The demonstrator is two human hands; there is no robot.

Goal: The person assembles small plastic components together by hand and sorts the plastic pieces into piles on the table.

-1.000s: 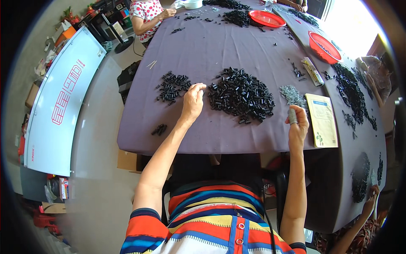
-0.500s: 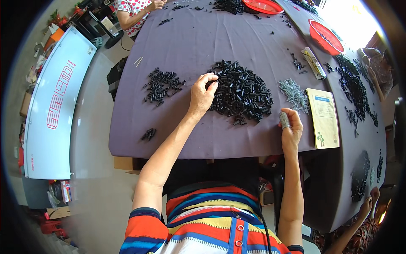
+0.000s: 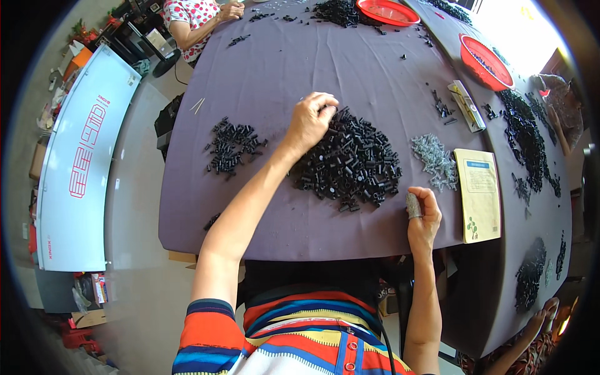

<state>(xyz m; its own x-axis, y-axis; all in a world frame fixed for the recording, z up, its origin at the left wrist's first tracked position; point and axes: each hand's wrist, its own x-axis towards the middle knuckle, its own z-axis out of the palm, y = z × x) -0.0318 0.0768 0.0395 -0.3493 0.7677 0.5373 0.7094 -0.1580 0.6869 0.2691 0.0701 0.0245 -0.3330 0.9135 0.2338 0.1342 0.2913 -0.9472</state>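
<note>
A heap of small black plastic tubes (image 3: 353,165) lies on the dark cloth-covered table in front of me. My left hand (image 3: 312,122) is at the far edge of this heap, its fingertips bent together in a pinch; what they grip is hidden. Right of the heap, my right hand (image 3: 425,219) is held above the table near the front edge, fingers curled in toward the thumb. A grey sleeve (image 3: 412,206) wraps one of its digits. Anything between those fingertips is too small to make out. Beyond that hand lies a pile of small clear plastic pieces (image 3: 434,161).
To the left sits a smaller group of black tubes (image 3: 231,147). A yellow booklet (image 3: 478,194) lies at the right. Red baskets (image 3: 484,62) and more black parts (image 3: 525,131) are farther off. Other people (image 3: 194,25) work around the tables.
My left hand has moved from the heap's left side to its far edge. The view has shifted, so the table sits lower in the picture. My right hand stays curled.
</note>
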